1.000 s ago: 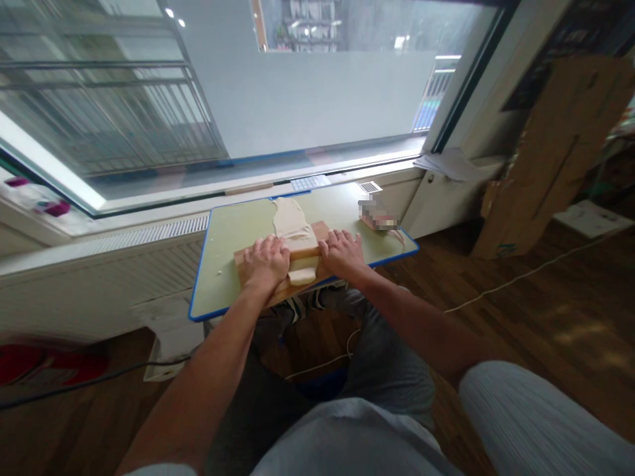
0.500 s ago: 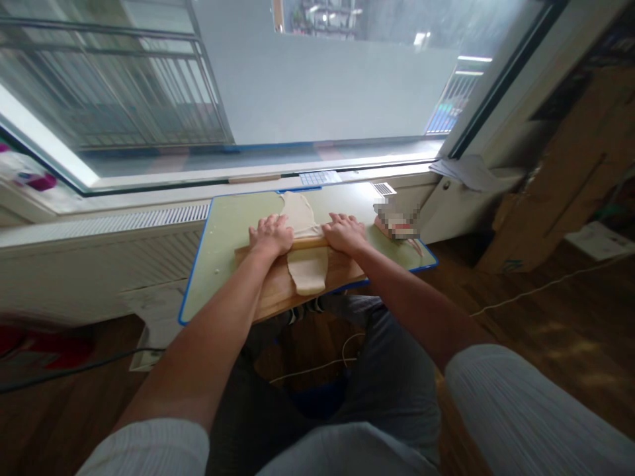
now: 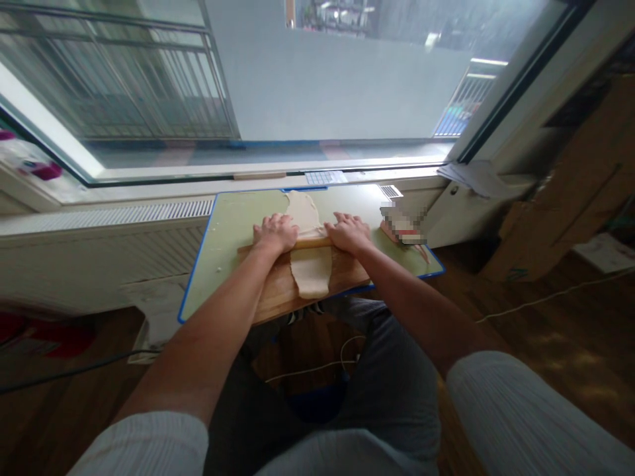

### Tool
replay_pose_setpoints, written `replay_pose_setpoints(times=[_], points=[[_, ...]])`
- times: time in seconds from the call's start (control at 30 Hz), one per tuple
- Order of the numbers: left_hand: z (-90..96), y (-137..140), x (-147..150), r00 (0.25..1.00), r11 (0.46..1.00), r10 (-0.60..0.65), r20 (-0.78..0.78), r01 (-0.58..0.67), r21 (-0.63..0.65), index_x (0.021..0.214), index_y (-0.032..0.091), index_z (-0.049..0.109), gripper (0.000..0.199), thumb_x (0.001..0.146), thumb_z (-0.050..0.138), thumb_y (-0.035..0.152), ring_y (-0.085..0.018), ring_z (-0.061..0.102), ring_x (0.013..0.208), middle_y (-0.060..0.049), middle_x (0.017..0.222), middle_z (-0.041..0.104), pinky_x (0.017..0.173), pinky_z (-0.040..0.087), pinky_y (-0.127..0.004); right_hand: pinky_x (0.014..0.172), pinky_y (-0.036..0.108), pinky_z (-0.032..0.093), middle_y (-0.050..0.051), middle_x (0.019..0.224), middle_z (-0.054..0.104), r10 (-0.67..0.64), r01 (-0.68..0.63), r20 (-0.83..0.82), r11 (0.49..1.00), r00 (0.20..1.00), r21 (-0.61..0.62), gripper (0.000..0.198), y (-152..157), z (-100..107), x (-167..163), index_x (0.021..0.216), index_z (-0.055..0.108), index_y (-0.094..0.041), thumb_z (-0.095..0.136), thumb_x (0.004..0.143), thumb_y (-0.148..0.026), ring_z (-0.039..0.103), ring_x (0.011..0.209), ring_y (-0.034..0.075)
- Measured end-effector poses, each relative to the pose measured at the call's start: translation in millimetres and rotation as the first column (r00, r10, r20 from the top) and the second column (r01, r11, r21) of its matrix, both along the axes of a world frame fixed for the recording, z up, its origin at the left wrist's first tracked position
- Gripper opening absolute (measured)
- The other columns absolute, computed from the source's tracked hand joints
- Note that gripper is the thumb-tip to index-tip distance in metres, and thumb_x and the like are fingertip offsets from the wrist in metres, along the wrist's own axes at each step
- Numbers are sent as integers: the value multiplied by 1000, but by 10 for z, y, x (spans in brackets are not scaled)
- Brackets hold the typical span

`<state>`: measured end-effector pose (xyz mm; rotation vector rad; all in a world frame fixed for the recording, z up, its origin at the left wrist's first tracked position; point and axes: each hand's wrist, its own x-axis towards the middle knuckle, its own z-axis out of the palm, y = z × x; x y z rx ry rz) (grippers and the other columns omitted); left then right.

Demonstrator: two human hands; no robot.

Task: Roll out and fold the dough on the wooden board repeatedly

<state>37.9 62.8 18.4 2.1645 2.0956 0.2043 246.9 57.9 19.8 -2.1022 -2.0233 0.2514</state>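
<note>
A thin wooden rolling pin [image 3: 312, 243] lies crosswise over a long, flat sheet of pale dough [image 3: 311, 272]. My left hand [image 3: 276, 233] presses down on the pin left of the dough, fingers pointing forward over it. On the other side my right hand [image 3: 349, 233] bears on the pin the same way. Both palms hide parts of the pin. Under the near part of the dough is a wooden board [image 3: 275, 291]; the far part reaches past it onto a pale green tabletop [image 3: 233, 218] with a blue rim. Wrinkles show in the dough just beyond the pin.
A blurred-out item [image 3: 404, 223] rests at the tabletop's right end. Behind the table are a radiator [image 3: 124, 238] and a windowsill holding a calendar-like card [image 3: 325, 178]. Cardboard [image 3: 555, 198] stands at right, papers [image 3: 471, 178] near it. A cable [image 3: 550, 295] crosses the floor.
The whole view has shifted slightly, so the table appears a little further right. Both hands stay on the rolling pin, and the dough looks much the same.
</note>
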Motion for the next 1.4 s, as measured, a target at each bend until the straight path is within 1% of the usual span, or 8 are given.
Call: replay_pose_setpoints(times=[0.27, 0.47, 0.67, 0.8, 0.93, 1.03, 1.23, 1.4], points=[[-3, -512, 89, 1000, 997, 10, -15, -9, 79, 146, 30, 67, 57, 105, 32, 48, -35, 51, 146, -11, 164, 56, 120, 38, -64, 121, 53, 36, 12, 161, 58, 26, -41, 113, 991, 993, 130, 59, -445, -73, -5, 158, 57, -22, 35, 111, -50, 51, 143, 35], [-64, -952, 81, 999, 989, -39, -32, 43, 141, 157, 25, 58, 64, 109, 27, 53, -35, 44, 156, -12, 171, 49, 126, 34, -61, 125, 52, 31, 15, 168, 50, 23, -45, 122, 983, 992, 176, 66, -868, -163, 18, 163, 51, -18, 29, 114, -57, 40, 155, 35], [-74, -1121, 59, 998, 983, -51, -43, 58, 175, 158, 22, 56, 64, 110, 29, 55, -33, 44, 156, -12, 170, 51, 126, 36, -54, 129, 56, 25, 15, 171, 46, 38, -56, 103, 982, 994, 181, 70, -1030, -219, 45, 167, 46, -16, 28, 115, -59, 36, 159, 34], [-51, -959, 84, 999, 989, -22, -49, 29, 146, 155, 23, 60, 64, 110, 28, 55, -35, 43, 157, -12, 171, 49, 126, 34, -59, 128, 60, 26, 13, 171, 47, 39, -53, 94, 988, 995, 145, 70, -842, -172, 20, 165, 48, -18, 28, 114, -61, 38, 158, 35], [-24, -672, 93, 999, 993, 37, -20, -35, 111, 149, 28, 64, 58, 109, 29, 51, -35, 46, 153, -11, 168, 52, 123, 35, -66, 125, 59, 31, 10, 169, 51, 29, -45, 115, 989, 993, 143, 66, -555, -112, -42, 161, 55, -26, 30, 113, -63, 43, 153, 36], [1, -434, 57, 999, 996, 38, 0, -38, 79, 147, 32, 65, 56, 107, 31, 51, -35, 48, 151, -10, 167, 54, 122, 36, -66, 124, 57, 32, 8, 165, 55, 37, -51, 118, 992, 992, 118, 61, -331, -67, -87, 158, 58, -33, 31, 112, -64, 45, 150, 35], [29, 30, -51, 999, 999, 38, 12, -38, -17, 152, 31, 61, 60, 105, 31, 53, -37, 48, 149, -12, 168, 50, 120, 40, -65, 123, 56, 35, 12, 164, 56, 10, -10, 27, 1000, 1000, -4, 75, 139, 12, -141, 160, 56, -26, 38, 105, -74, 47, 148, 37], [11, 288, -92, 999, 999, 46, 24, -47, 26, 143, 28, 67, 56, 105, 32, 49, -37, 55, 142, -15, 158, 59, 117, 45, -63, 123, 56, 36, 14, 164, 56, 21, -22, -23, 999, 1000, -45, 78, 412, 38, -169, 157, 59, -22, 40, 103, -75, 49, 149, 38]])
